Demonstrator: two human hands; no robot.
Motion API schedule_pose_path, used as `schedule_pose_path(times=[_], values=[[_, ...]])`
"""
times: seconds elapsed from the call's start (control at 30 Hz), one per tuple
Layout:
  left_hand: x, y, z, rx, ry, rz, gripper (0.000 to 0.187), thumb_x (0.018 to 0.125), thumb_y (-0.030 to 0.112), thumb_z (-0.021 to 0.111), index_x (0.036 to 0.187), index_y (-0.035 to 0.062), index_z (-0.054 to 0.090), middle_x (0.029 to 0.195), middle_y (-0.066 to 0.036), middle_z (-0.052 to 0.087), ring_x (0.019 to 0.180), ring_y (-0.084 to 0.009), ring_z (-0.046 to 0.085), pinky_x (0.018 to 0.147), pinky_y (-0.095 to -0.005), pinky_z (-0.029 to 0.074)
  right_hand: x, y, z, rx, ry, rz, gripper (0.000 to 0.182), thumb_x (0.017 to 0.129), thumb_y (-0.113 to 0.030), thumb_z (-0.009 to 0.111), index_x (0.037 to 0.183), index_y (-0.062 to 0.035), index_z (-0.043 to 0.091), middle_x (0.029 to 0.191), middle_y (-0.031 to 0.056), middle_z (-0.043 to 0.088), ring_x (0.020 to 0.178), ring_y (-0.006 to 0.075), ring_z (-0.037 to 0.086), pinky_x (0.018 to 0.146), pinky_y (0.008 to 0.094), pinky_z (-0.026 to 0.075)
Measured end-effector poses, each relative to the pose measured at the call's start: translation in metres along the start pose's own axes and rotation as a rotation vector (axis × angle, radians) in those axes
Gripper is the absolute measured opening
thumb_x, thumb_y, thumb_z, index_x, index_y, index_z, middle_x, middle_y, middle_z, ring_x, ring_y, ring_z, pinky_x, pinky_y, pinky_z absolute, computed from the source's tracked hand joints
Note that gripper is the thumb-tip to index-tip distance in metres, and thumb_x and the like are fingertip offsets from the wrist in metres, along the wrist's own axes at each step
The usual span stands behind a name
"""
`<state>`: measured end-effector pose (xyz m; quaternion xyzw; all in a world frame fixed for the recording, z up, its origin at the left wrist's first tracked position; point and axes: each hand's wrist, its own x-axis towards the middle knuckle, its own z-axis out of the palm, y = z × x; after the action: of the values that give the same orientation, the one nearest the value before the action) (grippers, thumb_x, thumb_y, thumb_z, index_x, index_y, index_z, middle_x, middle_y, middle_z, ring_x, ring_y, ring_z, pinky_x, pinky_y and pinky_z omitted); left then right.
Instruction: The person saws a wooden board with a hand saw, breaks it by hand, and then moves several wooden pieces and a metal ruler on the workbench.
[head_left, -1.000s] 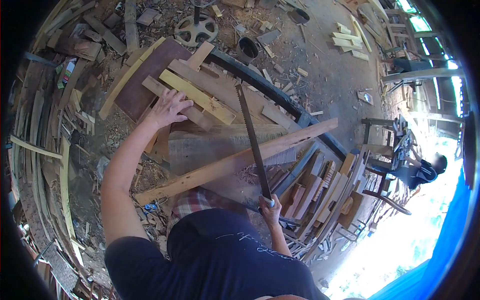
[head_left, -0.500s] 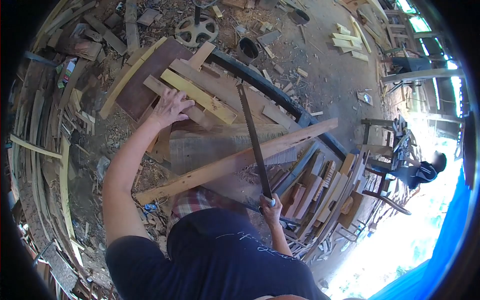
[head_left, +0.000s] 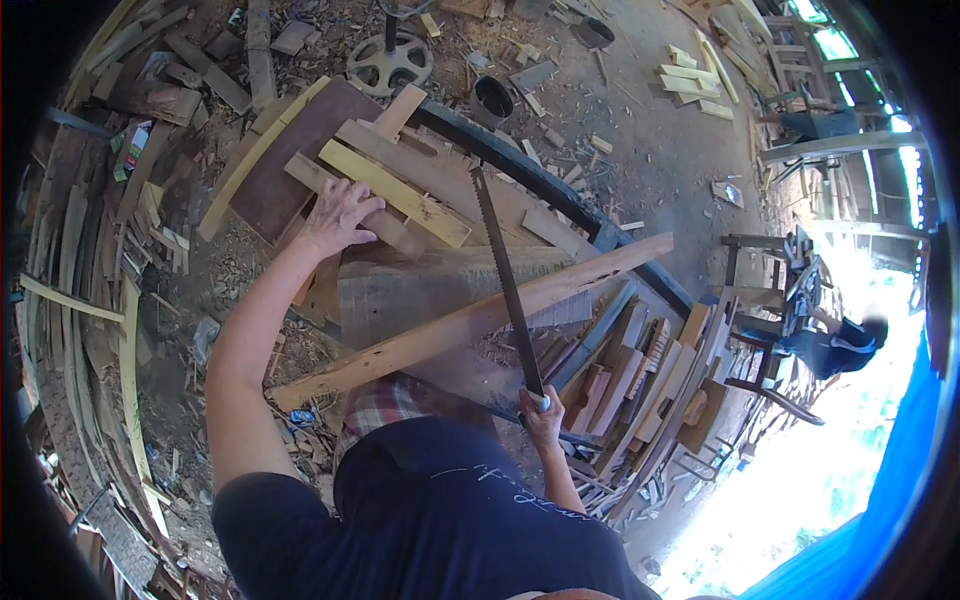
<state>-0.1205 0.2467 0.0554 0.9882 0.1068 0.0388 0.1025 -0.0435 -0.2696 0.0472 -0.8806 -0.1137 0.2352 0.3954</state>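
My left hand (head_left: 342,215) lies with fingers spread on a short brown board (head_left: 395,232), beside a yellowish board (head_left: 395,193). A wider plank (head_left: 450,172) is behind these boards. In my right hand (head_left: 542,415) is the handle of a long saw (head_left: 508,285), its toothed blade pointing up and away from me. The blade passes over a long rough board (head_left: 440,333) that slopes from lower left to upper right. Under the boards is a thick wooden block (head_left: 385,300).
Stacked timber (head_left: 625,385) lies right of the long board. A dark beam (head_left: 540,175) runs behind the work, near a metal wheel (head_left: 390,64) and a bucket (head_left: 492,98). Wood piles (head_left: 75,260) line the left. Another person (head_left: 835,345) is at the far right.
The view has shifted very slightly. The other person at the far right has moved a little; both my hands and the saw look nearly unchanged.
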Motion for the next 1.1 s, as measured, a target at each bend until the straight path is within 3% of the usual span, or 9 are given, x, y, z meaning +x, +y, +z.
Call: schedule_pose_path(times=[0.3, 0.47, 0.57, 0.67, 0.9, 1.1], values=[[0.033, -0.012, 0.001, 0.023, 0.172, 0.042, 0.05, 0.071, 0.026, 0.08, 0.117, 0.0206, 0.062, 0.111, -0.001, 0.055, 0.105, -0.0237, 0.051, 0.09, -0.0426, 0.036, 0.001, 0.006, -0.001, -0.024, 0.0, -0.019, 0.026, 0.083, -0.018, 0.076, 0.081, -0.001, 0.057, 0.068, 0.0122, 0.058, 0.063, 0.0181, 0.051, 0.06, 0.0336, 0.045], [0.058, -0.011, 0.005, -0.006, 0.064, 0.149, 0.046, 0.067, 0.023, 0.082, 0.11, 0.0244, 0.066, 0.104, 0.003, 0.058, 0.102, -0.0212, 0.052, 0.089, -0.041, 0.034, 0.0, -0.006, -0.003, -0.036, -0.004, -0.01, 0.025, 0.083, -0.017, 0.076, 0.082, -0.0009, 0.057, 0.07, 0.0121, 0.058, 0.064, 0.0176, 0.05, 0.061, 0.0328, 0.045], [0.066, -0.009, 0.004, -0.033, -0.056, 0.114, 0.045, 0.065, 0.02, 0.083, 0.107, 0.0239, 0.067, 0.099, 0.003, 0.06, 0.102, -0.0216, 0.052, 0.091, -0.0419, 0.032, 0.0, -0.006, -0.002, -0.029, 0.008, -0.041, 0.024, 0.083, -0.016, 0.076, 0.083, -0.0008, 0.057, 0.071, 0.0108, 0.057, 0.065, 0.0162, 0.05, 0.061, 0.0316, 0.044], [0.068, -0.014, 0.012, -0.022, -0.037, 0.131, 0.046, 0.063, 0.017, 0.083, 0.105, 0.023, 0.067, 0.096, 0.002, 0.06, 0.102, -0.0221, 0.052, 0.091, -0.0425, 0.032, 0.0, -0.01, -0.003, -0.042, 0.009, -0.042, 0.022, 0.083, -0.019, 0.076, 0.085, -0.0023, 0.062, 0.067, 0.0079, 0.06, 0.062, 0.0124, 0.051, 0.059, 0.0312, 0.046], [0.068, -0.012, 0.006, -0.036, -0.083, 0.132, 0.045, 0.066, 0.017, 0.081, 0.108, 0.02, 0.065, 0.101, 0.0, 0.06, 0.102, -0.0227, 0.051, 0.093, -0.041, 0.032, 0.001, -0.01, -0.003, -0.003, -0.008, -0.026, 0.021, 0.083, -0.015, 0.075, 0.085, -0.0012, 0.06, 0.069, 0.0084, 0.057, 0.065, 0.0141, 0.05, 0.061, 0.0306, 0.044], [0.066, -0.011, 0.003, -0.016, -0.062, 0.115, 0.042, 0.065, 0.017, 0.081, 0.104, 0.0239, 0.067, 0.098, 0.002, 0.06, 0.101, -0.0217, 0.052, 0.091, -0.0423, 0.032, 0.001, -0.001, -0.003, -0.021, 0.001, -0.042, 0.021, 0.082, -0.016, 0.076, 0.084, -0.0012, 0.06, 0.069, 0.0119, 0.058, 0.062, 0.0174, 0.052, 0.06, 0.0326, 0.045]])
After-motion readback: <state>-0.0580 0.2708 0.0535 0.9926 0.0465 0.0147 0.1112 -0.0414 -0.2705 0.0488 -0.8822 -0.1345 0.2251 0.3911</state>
